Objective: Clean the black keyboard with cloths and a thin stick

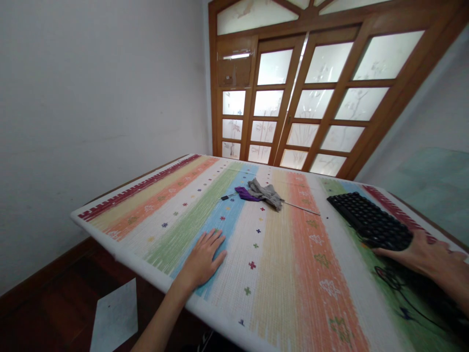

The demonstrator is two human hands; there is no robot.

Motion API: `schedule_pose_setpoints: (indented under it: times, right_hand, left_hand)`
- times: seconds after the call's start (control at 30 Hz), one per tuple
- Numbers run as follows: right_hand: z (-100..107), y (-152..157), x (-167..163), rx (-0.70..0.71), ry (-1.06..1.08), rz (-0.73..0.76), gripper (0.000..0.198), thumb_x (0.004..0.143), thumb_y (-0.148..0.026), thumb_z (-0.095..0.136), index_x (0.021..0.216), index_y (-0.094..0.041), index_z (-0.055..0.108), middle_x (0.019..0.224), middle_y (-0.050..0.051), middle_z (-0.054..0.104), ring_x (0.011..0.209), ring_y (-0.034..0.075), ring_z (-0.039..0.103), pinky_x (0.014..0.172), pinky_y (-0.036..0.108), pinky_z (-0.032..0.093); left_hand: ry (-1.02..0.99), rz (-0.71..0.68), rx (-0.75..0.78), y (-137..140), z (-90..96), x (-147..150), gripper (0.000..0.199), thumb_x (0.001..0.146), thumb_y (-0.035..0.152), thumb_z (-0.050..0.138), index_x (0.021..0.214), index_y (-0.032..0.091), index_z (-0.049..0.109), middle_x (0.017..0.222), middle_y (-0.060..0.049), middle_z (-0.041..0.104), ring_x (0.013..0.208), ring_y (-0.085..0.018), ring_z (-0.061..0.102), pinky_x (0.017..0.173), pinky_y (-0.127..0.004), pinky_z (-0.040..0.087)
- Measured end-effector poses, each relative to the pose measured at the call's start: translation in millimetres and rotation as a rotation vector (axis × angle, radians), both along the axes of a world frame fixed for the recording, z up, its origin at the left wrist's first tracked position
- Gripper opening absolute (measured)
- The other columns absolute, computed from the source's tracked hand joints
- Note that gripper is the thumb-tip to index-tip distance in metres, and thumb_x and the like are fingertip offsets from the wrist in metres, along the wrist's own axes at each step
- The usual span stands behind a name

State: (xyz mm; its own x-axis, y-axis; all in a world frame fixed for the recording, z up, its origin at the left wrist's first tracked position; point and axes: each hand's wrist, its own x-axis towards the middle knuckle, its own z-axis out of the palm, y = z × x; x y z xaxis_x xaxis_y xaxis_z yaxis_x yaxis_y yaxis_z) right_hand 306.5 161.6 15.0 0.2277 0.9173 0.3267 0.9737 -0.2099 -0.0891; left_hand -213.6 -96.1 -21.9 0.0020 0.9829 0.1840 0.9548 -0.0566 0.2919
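Observation:
My left hand (205, 258) lies flat on the striped tablecloth (234, 274) near the front edge, fingers stretched and holding nothing. At the right, my right hand (427, 255) spans a black keyboard (370, 220), the thumb along its near-left side and the fingers across its other side. Part of the keyboard is hidden under this hand. A black cable (390, 281) lies in loose loops just below the thumb. Farther back, near the table's middle, is a crumpled grey knitted piece (267, 194) with a purple piece (247, 194) against it. A thin needle-like rod (302, 209) sticks out to the right.
A small black tag-like item (224, 198) lies left of the purple piece. Behind the table stand wooden doors (282, 98) with frosted panes. A plain wall (128, 98) runs along the left. A pale flat panel (116, 315) is by the dark floor (54, 298).

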Motion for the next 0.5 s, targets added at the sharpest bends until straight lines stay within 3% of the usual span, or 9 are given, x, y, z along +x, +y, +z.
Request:
schedule_pose_setpoints:
  times: [0.17, 0.33, 0.5]
  right_hand:
    - [20.6, -29.4, -27.3, -0.075, -0.035, 0.023, 0.1, 0.082, -0.08, 0.024, 0.144, -0.005, 0.041, 0.128, 0.042, 0.046, 0.122, 0.06, 0.045, 0.089, 0.069, 0.031]
    - [17.5, -36.5, -19.1, -0.098, 0.002, 0.035, 0.098, 0.083, -0.079, 0.033, 0.142, -0.001, 0.044, 0.125, 0.047, 0.048, 0.122, 0.058, 0.049, 0.086, 0.067, 0.035]
    - [23.4, -44.0, -12.7, -0.111, -0.018, 0.087, 0.095, 0.084, -0.078, 0.035, 0.137, 0.0, 0.049, 0.117, 0.045, 0.055, 0.113, 0.053, 0.058, 0.081, 0.06, 0.039]
  left_hand:
    - [0.018, -0.001, -0.004, 0.5, -0.6, -0.6, 0.05, 0.103, 0.045, 0.038, 0.143, 0.018, 0.05, 0.156, -0.009, 0.043, 0.147, -0.026, 0.034, 0.123, -0.053, 0.023]
    - [0.027, -0.003, 0.005, 1.3, -1.0, -1.0, 0.05, 0.103, 0.044, 0.038, 0.143, 0.017, 0.05, 0.155, -0.009, 0.045, 0.147, -0.027, 0.034, 0.122, -0.053, 0.024]
    - [0.021, -0.019, 0.025, 1.9, -4.4, -3.3, 0.05, 0.103, 0.046, 0.036, 0.143, 0.018, 0.05, 0.155, -0.01, 0.045, 0.148, -0.027, 0.032, 0.122, -0.052, 0.024]
